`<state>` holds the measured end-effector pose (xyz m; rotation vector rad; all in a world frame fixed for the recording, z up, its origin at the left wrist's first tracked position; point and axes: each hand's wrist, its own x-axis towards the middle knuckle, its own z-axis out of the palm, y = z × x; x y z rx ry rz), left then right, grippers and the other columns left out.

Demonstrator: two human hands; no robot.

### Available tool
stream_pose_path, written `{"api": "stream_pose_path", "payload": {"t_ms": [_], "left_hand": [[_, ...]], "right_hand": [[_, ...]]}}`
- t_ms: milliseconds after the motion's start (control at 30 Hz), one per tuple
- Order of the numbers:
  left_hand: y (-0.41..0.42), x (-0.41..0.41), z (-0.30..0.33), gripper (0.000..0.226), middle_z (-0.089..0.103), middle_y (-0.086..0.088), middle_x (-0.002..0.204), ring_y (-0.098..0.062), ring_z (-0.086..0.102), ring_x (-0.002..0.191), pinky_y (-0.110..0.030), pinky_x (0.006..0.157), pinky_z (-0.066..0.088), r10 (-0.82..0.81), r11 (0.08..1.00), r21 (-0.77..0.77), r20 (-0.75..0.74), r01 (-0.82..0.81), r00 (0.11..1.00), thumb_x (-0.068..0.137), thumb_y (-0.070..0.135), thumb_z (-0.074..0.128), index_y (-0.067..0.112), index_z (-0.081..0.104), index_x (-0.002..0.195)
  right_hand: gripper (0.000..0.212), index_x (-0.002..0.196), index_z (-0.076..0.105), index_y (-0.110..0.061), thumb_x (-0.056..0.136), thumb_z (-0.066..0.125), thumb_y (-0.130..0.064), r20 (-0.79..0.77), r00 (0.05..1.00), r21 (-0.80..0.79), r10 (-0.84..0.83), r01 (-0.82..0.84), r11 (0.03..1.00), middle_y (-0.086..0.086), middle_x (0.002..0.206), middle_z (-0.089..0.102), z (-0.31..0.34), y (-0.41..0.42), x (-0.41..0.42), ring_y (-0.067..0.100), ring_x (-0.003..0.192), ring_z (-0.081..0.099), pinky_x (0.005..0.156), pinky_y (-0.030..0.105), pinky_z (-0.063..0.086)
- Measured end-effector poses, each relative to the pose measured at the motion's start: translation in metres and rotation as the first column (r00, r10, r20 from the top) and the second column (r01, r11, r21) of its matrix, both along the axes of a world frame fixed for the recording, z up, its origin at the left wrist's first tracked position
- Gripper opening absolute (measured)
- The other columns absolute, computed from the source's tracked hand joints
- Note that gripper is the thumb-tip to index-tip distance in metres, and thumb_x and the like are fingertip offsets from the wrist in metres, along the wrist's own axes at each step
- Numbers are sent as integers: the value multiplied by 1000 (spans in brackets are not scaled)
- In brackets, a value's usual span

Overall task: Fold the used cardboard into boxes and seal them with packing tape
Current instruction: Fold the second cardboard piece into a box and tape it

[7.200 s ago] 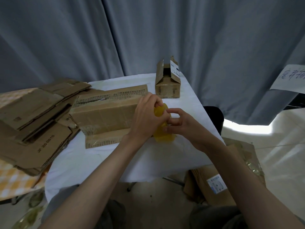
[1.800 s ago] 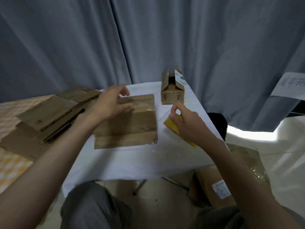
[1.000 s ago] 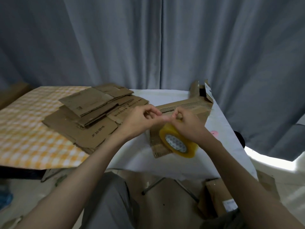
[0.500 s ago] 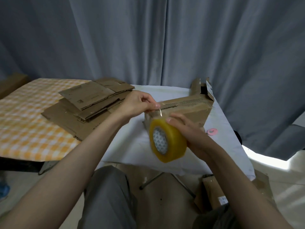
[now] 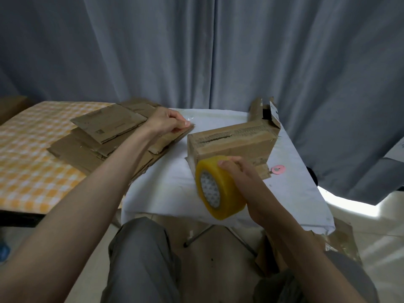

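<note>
a grey curtain (image 5: 218, 51) hung close behind the white-covered worktop (image 5: 170, 184), where a stack of flattened cardboard (image 5: 105, 136) filled the left side and spilled onto a checked cloth (image 5: 28, 167), leaving bare room only along the near edge. the folded box (image 5: 231, 143) sat mid-worktop, partly hiding a smaller open box (image 5: 265, 114) behind it, with a small pink disc (image 5: 277, 169) just beside. the right hand (image 5: 242, 178) curled its fingers round the yellow tape roll (image 5: 218, 189) in front of the box, while the left hand (image 5: 166, 123) pinched a barely visible clear tape end over the stack.
</note>
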<state>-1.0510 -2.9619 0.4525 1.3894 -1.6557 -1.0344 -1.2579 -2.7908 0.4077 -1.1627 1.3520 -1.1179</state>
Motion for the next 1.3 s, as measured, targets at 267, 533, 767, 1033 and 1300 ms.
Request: {"api": "stream_pose_path", "payload": {"t_ms": [267,533,767,1033,1300], "left_hand": [[-15,-7,-16,19,67,13,60,7,60,53,-9,54,45,51,999,-7,40,-50,998,82,3,78,14,72,68],[-27,-3,-31,12,72,1,72,-11,61,72,-25,70,54,83,996,34,106,-87,991,77,15,83,18,77,68],[-37,1,-54,15,72,5,63,-12,64,66,-24,61,52,37,983,174,132,-60,991,80,28,82,15,78,73],[-4,-11,-39,31,63,-5,119,-25,59,109,-33,91,44,245,895,-444,425,-35,872,87,30,73,15,72,114],[56,-23,-64,47,65,1,122,-20,60,110,-37,91,50,27,876,-398,603,271,797,97,55,46,16,65,114]], "right_hand": [[35,110,54,-34,86,68,-55,-138,988,-60,-72,64,996,-10,107,59,0,-17,13,16,99,62,90,49,56],[43,111,52,-36,81,68,-62,-147,988,-25,-40,37,999,-8,108,60,-11,-27,11,16,97,63,82,42,58],[45,107,52,-41,71,65,-65,-102,995,2,-7,7,1000,-9,109,61,-28,-28,10,13,97,63,78,36,57],[33,110,54,-43,82,68,-55,-60,998,-4,-17,17,1000,-13,106,62,-41,-31,10,8,93,63,68,25,50],[36,122,55,-43,89,66,-50,-47,999,-44,-20,18,999,-18,112,60,-47,-39,12,3,100,60,74,24,50]]}}
